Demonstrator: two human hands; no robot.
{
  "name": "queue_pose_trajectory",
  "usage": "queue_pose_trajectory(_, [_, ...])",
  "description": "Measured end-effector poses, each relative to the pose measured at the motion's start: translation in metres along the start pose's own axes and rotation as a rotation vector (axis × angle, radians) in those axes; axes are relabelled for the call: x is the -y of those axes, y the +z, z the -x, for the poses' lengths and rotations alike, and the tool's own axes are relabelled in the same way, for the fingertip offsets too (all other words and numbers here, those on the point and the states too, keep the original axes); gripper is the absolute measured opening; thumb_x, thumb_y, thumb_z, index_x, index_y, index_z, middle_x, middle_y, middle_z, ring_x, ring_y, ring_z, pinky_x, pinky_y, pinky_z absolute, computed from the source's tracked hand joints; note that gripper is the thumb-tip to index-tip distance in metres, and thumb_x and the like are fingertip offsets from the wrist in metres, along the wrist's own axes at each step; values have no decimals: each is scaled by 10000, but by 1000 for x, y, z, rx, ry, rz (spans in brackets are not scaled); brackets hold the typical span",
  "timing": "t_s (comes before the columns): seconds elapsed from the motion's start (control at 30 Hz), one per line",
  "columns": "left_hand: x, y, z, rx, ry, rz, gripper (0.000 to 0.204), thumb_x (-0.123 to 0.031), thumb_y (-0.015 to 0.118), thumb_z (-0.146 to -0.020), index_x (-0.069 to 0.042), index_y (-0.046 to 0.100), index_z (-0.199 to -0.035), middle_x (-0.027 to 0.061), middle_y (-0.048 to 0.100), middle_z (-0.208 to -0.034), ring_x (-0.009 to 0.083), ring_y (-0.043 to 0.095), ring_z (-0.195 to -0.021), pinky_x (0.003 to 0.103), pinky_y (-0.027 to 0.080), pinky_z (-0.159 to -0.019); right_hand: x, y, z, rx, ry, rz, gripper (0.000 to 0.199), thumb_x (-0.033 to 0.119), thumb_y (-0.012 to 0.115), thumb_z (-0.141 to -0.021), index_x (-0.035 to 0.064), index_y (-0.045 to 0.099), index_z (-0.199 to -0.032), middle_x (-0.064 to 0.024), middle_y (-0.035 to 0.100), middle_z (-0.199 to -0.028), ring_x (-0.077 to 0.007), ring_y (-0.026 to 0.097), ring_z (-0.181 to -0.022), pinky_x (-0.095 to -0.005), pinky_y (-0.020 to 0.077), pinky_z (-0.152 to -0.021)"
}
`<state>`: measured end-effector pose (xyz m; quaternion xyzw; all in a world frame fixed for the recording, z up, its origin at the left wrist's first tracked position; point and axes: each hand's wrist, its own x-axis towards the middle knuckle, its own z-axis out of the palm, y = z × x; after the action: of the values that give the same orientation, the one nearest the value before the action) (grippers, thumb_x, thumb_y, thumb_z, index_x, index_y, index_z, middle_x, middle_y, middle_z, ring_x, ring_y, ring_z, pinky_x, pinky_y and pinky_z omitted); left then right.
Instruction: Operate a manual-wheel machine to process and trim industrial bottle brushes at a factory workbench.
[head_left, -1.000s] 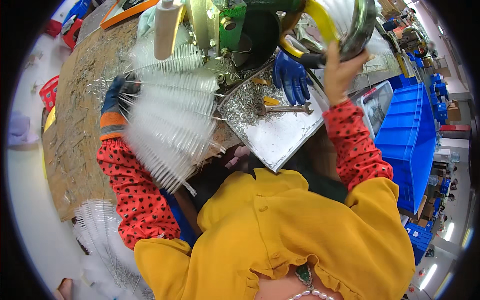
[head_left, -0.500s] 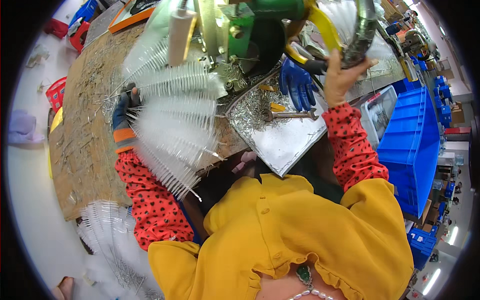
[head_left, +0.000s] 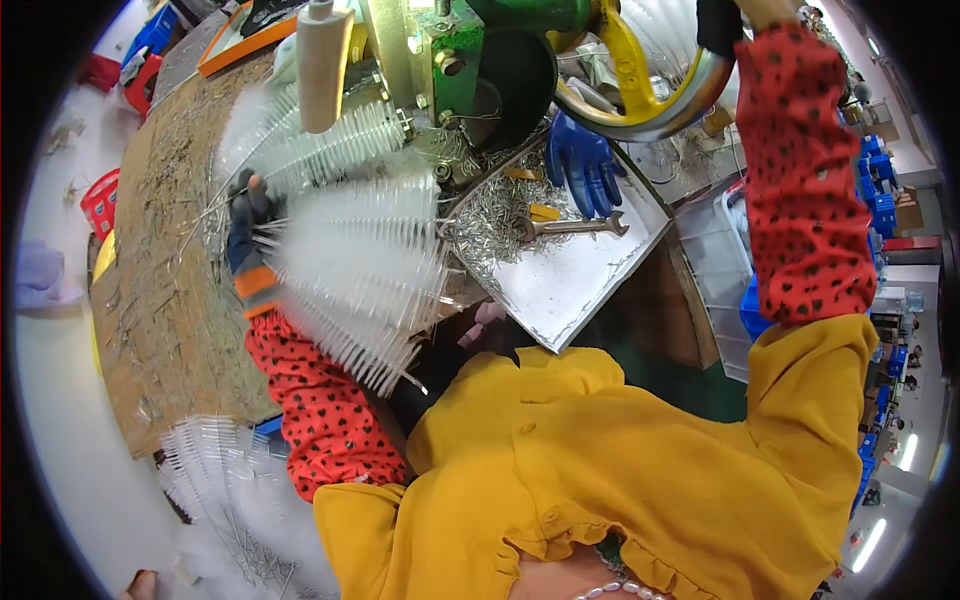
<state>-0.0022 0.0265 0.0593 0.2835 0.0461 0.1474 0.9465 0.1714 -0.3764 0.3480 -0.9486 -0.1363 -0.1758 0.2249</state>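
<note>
My left hand (head_left: pixel 252 215), in a dark blue glove with an orange cuff band and a bare fingertip, is closed around the wire ends of several white bristle brushes (head_left: pixel 350 250). They fan out to the right, toward my body. Another brush (head_left: pixel 340 150) lies just above them, its end at the metal head of a green press (head_left: pixel 450 75). At the upper right, my bare right hand (head_left: pixel 768 10) is at the black handle (head_left: pixel 718 25) of the press's yellow-spoked handwheel (head_left: pixel 632 75). The top edge cuts off most of this hand, and its fingers are hidden.
A white tray (head_left: pixel 560 300) below the press holds small metal pieces, a wrench (head_left: pixel 575 226) and a blue glove (head_left: pixel 582 165). More brushes (head_left: pixel 215 470) lie at lower left. Metal scraps cover the brown worktop (head_left: pixel 165 290). A clear bin (head_left: pixel 710 260) stands right of the tray.
My right hand and the wheel's black handle have moved up and to the right as the handwheel turned. My left hand, with the brushes, has stayed nearly in place.
</note>
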Motion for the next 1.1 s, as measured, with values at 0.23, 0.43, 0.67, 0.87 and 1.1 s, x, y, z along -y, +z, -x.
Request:
queue_pose_trajectory(0.23, [7, 18, -16, -74, -35, -120, 386, -150, 537, -823, -56, 436, -1183, 79, 511, -1159, 180, 519, -1028, 357, 416, -877, -43, -8, -92, 181, -881, 618, 156, 153, 575, -642, 2, 611, -626, -83, 549, -556, -172, 546, -491, -282, 415, -446])
queue_pose_trajectory(0.43, [2, 6, -9, -67, -100, -66, 389, -160, 528, -825, -37, 433, -1182, 86, 510, -1160, 188, 513, -1038, 361, 422, -878, -8, -2, -57, 268, -72, 128, 144, 145, 572, -637, 25, 623, -697, -74, 544, -586, -184, 535, -490, -286, 403, -429])
queue_pose_trajectory(0.67, [4, 19, -11, -201, -33, -94, 359, -162, 484, -846, -36, 444, -1179, 98, 518, -1147, 195, 520, -1023, 361, 434, -863, -59, 84, 138, -640, -112, -251, 352, 132, 605, -762, -5, 399, -1011, -47, 540, -733, -91, 527, -552, -219, 440, -487])
queue_pose_trajectory(0.87, [1, 55, 21, -117, -205, -372, 263, -170, 582, -788, -65, 552, -1028, 109, 584, -962, 196, 556, -883, 336, 470, -760, -57, 82, 139, -659, -66, -327, 304, 114, 594, -770, -4, 409, -980, -37, 540, -722, -81, 519, -560, -207, 432, -497])
queue_pose_trajectory(1.1, [-16, -4, -2, -109, -465, -433, 291, -193, 592, -786, -60, 534, -1038, 95, 578, -996, 225, 558, -855, 330, 469, -716, -64, 105, 145, -628, -5, -422, 444, 173, 616, -736, -19, 393, -1069, -111, 546, -799, -207, 542, -690, -313, 434, -647])
